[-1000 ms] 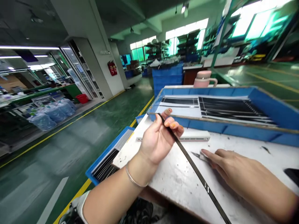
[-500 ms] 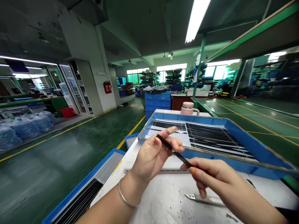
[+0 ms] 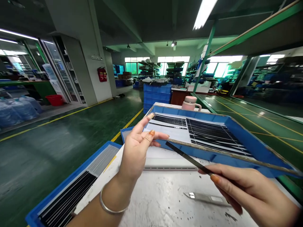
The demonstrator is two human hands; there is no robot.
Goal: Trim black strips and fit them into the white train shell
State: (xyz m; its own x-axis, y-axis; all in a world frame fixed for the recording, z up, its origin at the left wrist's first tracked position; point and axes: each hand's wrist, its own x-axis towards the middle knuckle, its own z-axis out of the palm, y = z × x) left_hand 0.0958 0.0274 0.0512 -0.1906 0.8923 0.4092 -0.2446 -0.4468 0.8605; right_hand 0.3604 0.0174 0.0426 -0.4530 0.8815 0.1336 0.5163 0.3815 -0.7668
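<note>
My right hand pinches one end of a thin black strip between thumb and fingers. The strip slants up and to the left above the white table, its far end free. My left hand is raised left of the strip, fingers apart and holding nothing, with a bangle on its wrist. Below the strip lies a white bar with a slotted edge. A craft knife rests on the table near my right hand.
A blue tray with black strips on white sheets stands behind my hands. Another blue tray of black and grey strips sits lower left. A pink mug stands beyond the nearer tray; dark scraps dot the table.
My left hand has let go of the strip and moved left, its fingers opening. My right hand has drawn the strip toward the right. The camera view has shifted slightly.
</note>
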